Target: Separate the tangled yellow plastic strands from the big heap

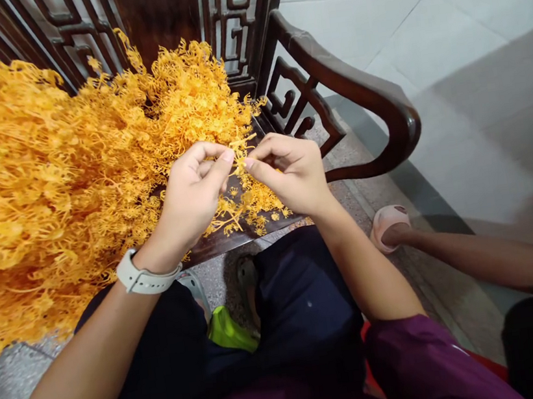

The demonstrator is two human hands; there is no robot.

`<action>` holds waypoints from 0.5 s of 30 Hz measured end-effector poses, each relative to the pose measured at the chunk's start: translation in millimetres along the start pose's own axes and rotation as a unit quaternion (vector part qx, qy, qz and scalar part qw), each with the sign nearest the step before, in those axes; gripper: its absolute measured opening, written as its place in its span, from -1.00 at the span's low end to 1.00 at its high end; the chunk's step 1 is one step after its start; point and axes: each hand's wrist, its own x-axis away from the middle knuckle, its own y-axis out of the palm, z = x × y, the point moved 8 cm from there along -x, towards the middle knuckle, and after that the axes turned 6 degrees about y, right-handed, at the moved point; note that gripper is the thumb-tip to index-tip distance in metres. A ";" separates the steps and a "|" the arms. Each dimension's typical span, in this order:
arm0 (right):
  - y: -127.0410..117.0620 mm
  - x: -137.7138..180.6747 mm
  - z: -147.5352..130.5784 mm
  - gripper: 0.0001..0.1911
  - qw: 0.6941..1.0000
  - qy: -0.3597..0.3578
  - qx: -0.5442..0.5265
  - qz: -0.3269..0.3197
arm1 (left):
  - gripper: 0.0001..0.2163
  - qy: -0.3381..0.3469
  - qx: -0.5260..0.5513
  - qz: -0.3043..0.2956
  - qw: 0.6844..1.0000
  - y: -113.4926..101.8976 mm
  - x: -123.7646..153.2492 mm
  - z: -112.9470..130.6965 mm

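A big heap of orange plastic sprigs (46, 169) lies across a dark wooden chair seat (225, 241). My left hand (194, 192) and my right hand (292, 173) meet just above the seat's front edge. Both pinch one small orange sprig (239, 154) between thumb and fingertips, left from the left side, right from the right side. Loose orange bits (253, 211) lie on the seat under my hands. A pale watch band (142, 278) is on my left wrist.
The chair's carved back (159, 17) and curved armrest (355, 93) stand behind and to the right. Another person's leg (480, 256) with a pink slipper (387, 223) stretches in from the right over the tiled floor. A green object (229, 332) lies between my knees.
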 end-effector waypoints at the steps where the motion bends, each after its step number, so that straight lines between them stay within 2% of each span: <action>1: 0.2 0.5 -0.6 -0.66 1.000 -0.004 0.014 0.004 | -0.82 0.011 -0.002 0.008 1.000 -0.3 1.1 1.8; 8: 4.5 2.8 -7.2 -0.72 0.990 -0.084 0.108 0.041 | -0.89 0.070 -0.051 0.036 0.996 1.8 10.9 12.8; 13: 14.1 3.1 -17.0 -0.71 0.982 -0.112 0.143 0.042 | -0.88 0.063 -0.053 0.051 0.995 1.5 10.0 7.3; 15: 12.9 -1.2 -12.6 -0.70 0.981 -0.109 0.151 0.047 | -0.88 0.070 -0.062 0.053 0.994 4.1 14.5 12.6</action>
